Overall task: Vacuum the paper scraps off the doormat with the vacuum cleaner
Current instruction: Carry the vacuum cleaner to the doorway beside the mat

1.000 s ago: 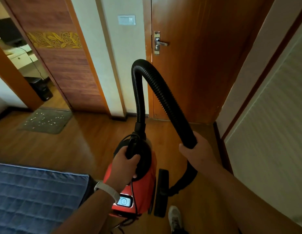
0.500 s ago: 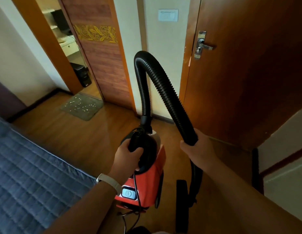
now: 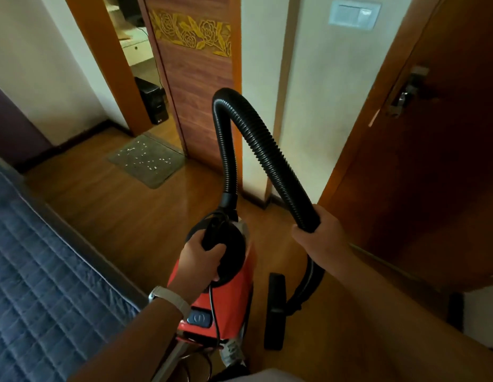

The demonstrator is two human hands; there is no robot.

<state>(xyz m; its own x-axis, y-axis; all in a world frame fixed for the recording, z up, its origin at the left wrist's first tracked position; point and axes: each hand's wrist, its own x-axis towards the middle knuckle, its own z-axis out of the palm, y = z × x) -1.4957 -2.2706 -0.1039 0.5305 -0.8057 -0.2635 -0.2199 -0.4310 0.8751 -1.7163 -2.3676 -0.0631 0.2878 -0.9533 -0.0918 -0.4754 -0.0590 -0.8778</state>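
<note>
**Q:** What is counted here?

**A:** One red vacuum cleaner (image 3: 226, 293) at lower centre. One black ribbed hose (image 3: 267, 150) arches above it, and one flat nozzle (image 3: 275, 310) sits just to its right. One doormat (image 3: 147, 161) lies at upper left of centre, by the doorway. There are two hands. The paper scraps (image 3: 146, 158) lie scattered on the doormat, too small to count.

**Q:** What is hidden, and how do the fingers lie?

**A:** The left forearm covers the cleaner's lower left edge, and the bed (image 3: 47, 285) is cut off by the left edge of the frame. The left hand (image 3: 199, 260) has its fingers (image 3: 212, 250) curled round the cleaner's black handle. The right hand (image 3: 319, 238) wraps round the hose, with its fingertips out of sight behind it. The doormat is well apart from the nozzle.
</note>
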